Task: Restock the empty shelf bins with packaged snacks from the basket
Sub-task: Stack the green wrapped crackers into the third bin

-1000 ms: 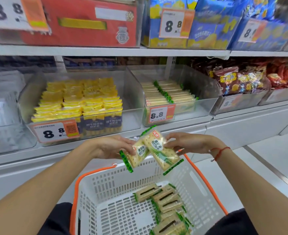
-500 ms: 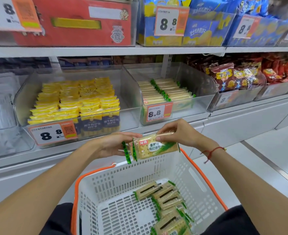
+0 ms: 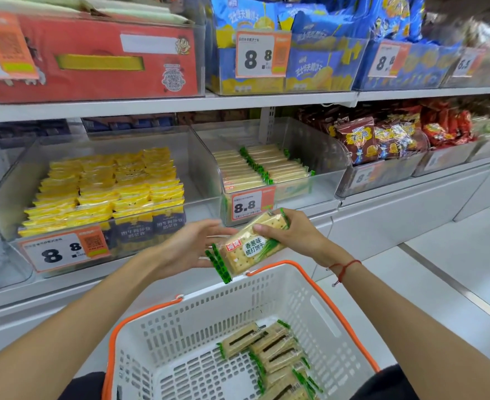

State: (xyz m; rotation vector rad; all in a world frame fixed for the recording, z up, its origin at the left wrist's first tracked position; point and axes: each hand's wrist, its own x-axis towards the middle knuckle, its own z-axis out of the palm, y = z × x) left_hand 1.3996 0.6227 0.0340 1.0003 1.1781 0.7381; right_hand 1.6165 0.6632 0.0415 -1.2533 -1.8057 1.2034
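Right now my right hand (image 3: 291,238) pinches cracker packets (image 3: 248,249) above the white basket (image 3: 319,316), which holds more packets (image 3: 269,350); my left hand (image 3: 186,249) lies spread beside them. Ahead, a clear bin (image 3: 321,157) holds matching rows.

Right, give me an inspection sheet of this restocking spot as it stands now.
Surface: white shelf ledge above, with clear bins on the shelf below.
Job's things: cracker packets held over the white basket; more packets lie in the basket; the clear bin holds two rows of the same packets, with room on its right.
Clutter: nothing seen.
Hands: right hand grips the packets from above; left hand is open, touching their green-edged end.
Cables: nothing seen.
Surroundings: yellow snack bin to the left, red snack bags to the right, blue bags above, price tag reading 8.8, pale floor.
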